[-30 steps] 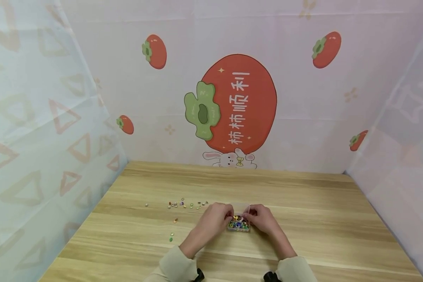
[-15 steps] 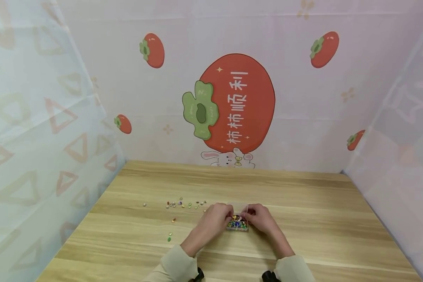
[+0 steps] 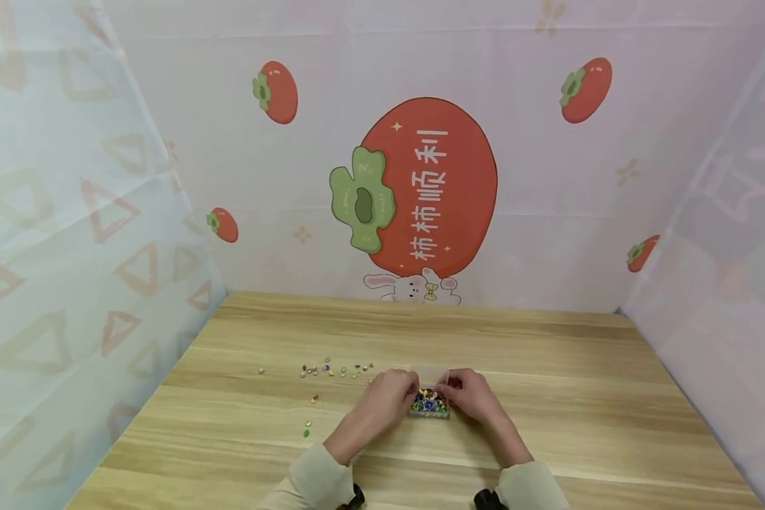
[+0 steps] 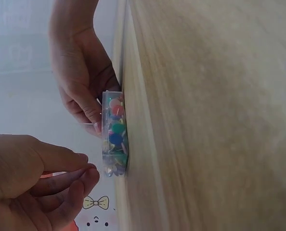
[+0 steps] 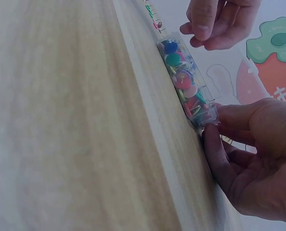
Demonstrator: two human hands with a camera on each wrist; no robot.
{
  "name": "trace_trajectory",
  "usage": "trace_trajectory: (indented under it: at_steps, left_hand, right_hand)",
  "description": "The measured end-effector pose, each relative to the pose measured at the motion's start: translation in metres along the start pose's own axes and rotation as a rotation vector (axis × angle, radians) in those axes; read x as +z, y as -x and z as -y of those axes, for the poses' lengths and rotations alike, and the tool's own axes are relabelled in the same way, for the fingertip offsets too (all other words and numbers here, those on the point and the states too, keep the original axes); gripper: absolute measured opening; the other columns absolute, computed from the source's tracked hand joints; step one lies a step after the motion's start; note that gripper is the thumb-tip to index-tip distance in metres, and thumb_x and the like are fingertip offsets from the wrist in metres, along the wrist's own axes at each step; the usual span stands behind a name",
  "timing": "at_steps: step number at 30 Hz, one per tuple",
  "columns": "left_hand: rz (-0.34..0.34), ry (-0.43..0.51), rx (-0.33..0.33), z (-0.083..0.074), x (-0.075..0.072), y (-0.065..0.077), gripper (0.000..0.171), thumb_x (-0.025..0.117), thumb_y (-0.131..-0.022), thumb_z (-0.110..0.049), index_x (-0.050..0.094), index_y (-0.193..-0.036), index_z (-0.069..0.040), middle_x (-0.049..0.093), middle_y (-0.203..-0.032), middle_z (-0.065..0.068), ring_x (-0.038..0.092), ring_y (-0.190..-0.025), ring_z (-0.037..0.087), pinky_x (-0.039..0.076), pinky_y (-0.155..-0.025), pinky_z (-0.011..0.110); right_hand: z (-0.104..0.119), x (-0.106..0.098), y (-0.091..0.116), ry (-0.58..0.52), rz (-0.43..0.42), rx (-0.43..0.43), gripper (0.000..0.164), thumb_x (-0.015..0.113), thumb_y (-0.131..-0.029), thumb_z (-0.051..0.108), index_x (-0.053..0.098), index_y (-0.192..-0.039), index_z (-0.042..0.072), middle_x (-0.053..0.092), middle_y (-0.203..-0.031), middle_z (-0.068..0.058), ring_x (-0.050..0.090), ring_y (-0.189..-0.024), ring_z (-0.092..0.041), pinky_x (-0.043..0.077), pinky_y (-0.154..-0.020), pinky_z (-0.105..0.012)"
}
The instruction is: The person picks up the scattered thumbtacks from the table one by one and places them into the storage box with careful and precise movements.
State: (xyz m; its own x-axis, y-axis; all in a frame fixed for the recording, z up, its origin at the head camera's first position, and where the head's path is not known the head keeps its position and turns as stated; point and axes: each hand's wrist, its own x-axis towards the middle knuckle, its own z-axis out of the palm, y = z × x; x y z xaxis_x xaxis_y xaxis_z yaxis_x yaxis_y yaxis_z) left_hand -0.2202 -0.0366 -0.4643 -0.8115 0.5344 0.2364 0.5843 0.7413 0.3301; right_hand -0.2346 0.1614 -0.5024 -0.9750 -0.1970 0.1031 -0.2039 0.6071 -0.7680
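Tack box [image 3: 430, 416], corner in right grip [image 3: 473, 398]

Pale fabric-like back wall [image 3: 529, 262], creased, printed with big red fruit [image 3: 462, 191]: green leaf [image 3: 365, 204] at left, white characters [image 3: 428, 185] in a vertical line. Four small fruits [image 3: 282, 92] around it, white rabbit [image 3: 412, 286] below, yellow bow [image 3: 431, 291]. Left wall [image 3: 57, 276] pale blue-white, faded triangles [image 3: 120, 331]. Right wall [image 3: 720, 297] pale, faint shapes. Wood-grain desk [image 3: 548, 382] between walls. Light soft.
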Motion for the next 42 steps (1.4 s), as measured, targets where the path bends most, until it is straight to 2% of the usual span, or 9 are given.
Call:
trace_trajectory:
  at_steps: [3,10,15,20,28,34,38,42]
  left_hand:
    - [-0.011,0.023,0.004,0.004,-0.005,0.005,0.006,0.068,-0.083,-0.006,0.066,-0.081,-0.011,0.063,-0.072,-0.003,0.05,-0.06,0.004,0.046,-0.053,0.018]
    - [-0.043,0.005,0.004,0.018,-0.023,0.024,0.005,0.069,-0.082,-0.005,0.068,-0.084,-0.009,0.066,-0.074,-0.001,0.053,-0.064,0.006,0.049,-0.057,0.02]
    - [-0.026,-0.012,-0.028,0.029,-0.039,0.041,0.005,0.069,-0.081,-0.006,0.067,-0.085,-0.009,0.064,-0.075,0.0,0.055,-0.067,0.008,0.051,-0.06,0.022]
    - [0.005,-0.041,-0.049,0.043,-0.05,0.061,0.011,0.071,-0.08,-0.006,0.066,-0.089,-0.007,0.066,-0.081,0.003,0.059,-0.074,0.013,0.054,-0.066,0.028]
    - [0.049,-0.008,-0.082,0.064,-0.055,0.093,0.013,0.07,-0.076,-0.004,0.066,-0.089,-0.005,0.066,-0.086,0.008,0.06,-0.08,0.021,0.055,-0.07,0.038]
    - [0.117,0.007,-0.138,0.071,-0.06,0.113,0.027,0.077,-0.071,-0.008,0.064,-0.095,-0.006,0.058,-0.1,0.012,0.053,-0.096,0.03,0.051,-0.081,0.048]
    - [0.161,0.035,-0.162,0.076,-0.061,0.122,0.032,0.078,-0.072,-0.006,0.06,-0.098,-0.007,0.053,-0.101,0.01,0.048,-0.097,0.03,0.05,-0.078,0.047]
    - [0.156,0.044,-0.146,0.081,-0.06,0.125,0.028,0.075,-0.073,0.002,0.059,-0.095,-0.006,0.055,-0.094,0.011,0.053,-0.088,0.026,0.052,-0.072,0.043]
  right_hand:
    - [0.001,0.0,0.0,-0.001,0.0,-0.008,0.006,0.069,-0.086,0.012,0.07,-0.08,0.011,0.063,-0.068,0.0,0.051,-0.063,-0.012,0.044,-0.061,-0.031]
    - [0.002,0.002,-0.003,0.006,0.007,0.007,0.007,0.068,-0.086,0.012,0.071,-0.08,0.012,0.064,-0.069,0.001,0.053,-0.064,-0.012,0.046,-0.063,-0.031]
    - [0.004,0.001,-0.005,0.008,0.005,0.031,0.008,0.068,-0.086,0.014,0.071,-0.079,0.013,0.064,-0.071,0.001,0.053,-0.066,-0.012,0.046,-0.065,-0.032]
    - [0.005,0.002,-0.004,0.016,0.003,0.02,0.007,0.069,-0.086,0.014,0.071,-0.079,0.013,0.064,-0.07,0.001,0.053,-0.066,-0.012,0.045,-0.065,-0.032]
    - [0.002,0.003,-0.003,0.007,0.001,0.017,0.007,0.068,-0.086,0.012,0.07,-0.08,0.011,0.064,-0.07,0.0,0.053,-0.064,-0.012,0.046,-0.064,-0.032]
    - [0.0,0.002,0.0,0.001,-0.008,0.019,0.007,0.069,-0.086,0.014,0.071,-0.081,0.01,0.064,-0.069,0.0,0.053,-0.064,-0.012,0.045,-0.063,-0.032]
    - [-0.001,0.001,0.0,0.002,-0.007,0.021,0.007,0.069,-0.086,0.014,0.07,-0.08,0.01,0.063,-0.068,0.0,0.053,-0.063,-0.012,0.045,-0.061,-0.032]
    - [-0.001,0.001,0.0,0.001,-0.006,0.024,0.007,0.068,-0.086,0.013,0.07,-0.08,0.011,0.063,-0.069,0.0,0.052,-0.063,-0.012,0.045,-0.061,-0.031]
